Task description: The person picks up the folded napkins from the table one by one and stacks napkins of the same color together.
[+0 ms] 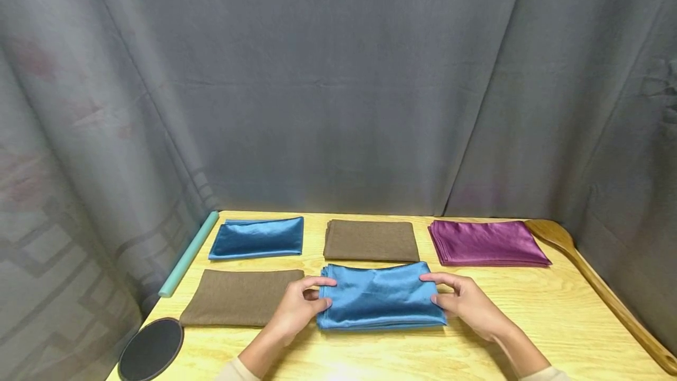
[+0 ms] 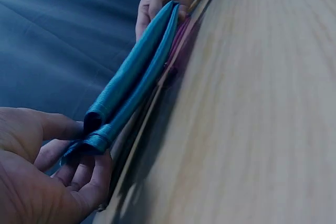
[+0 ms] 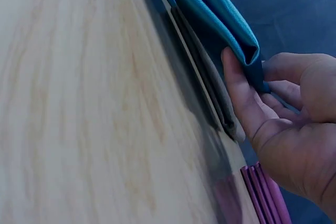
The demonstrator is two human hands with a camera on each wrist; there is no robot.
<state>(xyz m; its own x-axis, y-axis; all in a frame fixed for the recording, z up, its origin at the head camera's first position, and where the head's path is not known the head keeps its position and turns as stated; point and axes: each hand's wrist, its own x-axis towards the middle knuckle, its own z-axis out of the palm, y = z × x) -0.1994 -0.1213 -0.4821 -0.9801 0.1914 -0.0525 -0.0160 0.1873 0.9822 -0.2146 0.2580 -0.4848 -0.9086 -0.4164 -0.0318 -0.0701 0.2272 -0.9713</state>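
Note:
A folded blue satin cloth [image 1: 383, 296] is held level by its two short ends, at the front middle of the table. Its left end is pinched by my left hand [image 1: 296, 307], its right end by my right hand [image 1: 471, 304]. Seen side-on in the left wrist view, the cloth [image 2: 131, 82] is raised off the wooden surface, its folded layers showing at the end. From the right wrist, the fingers are beneath the cloth [image 3: 220, 19] and the thumb is against its end. Just left of my left hand lies a folded brown cloth [image 1: 238, 298].
Along the back lie a darker blue folded cloth [image 1: 259, 237], another brown one [image 1: 370, 241] and a purple one [image 1: 486, 243]. A pale green rod [image 1: 189, 254] and a black disc [image 1: 151, 348] are at the left edge. A wooden spoon [image 1: 597, 284] lines the right; grey curtains [image 1: 328, 87] surround the table.

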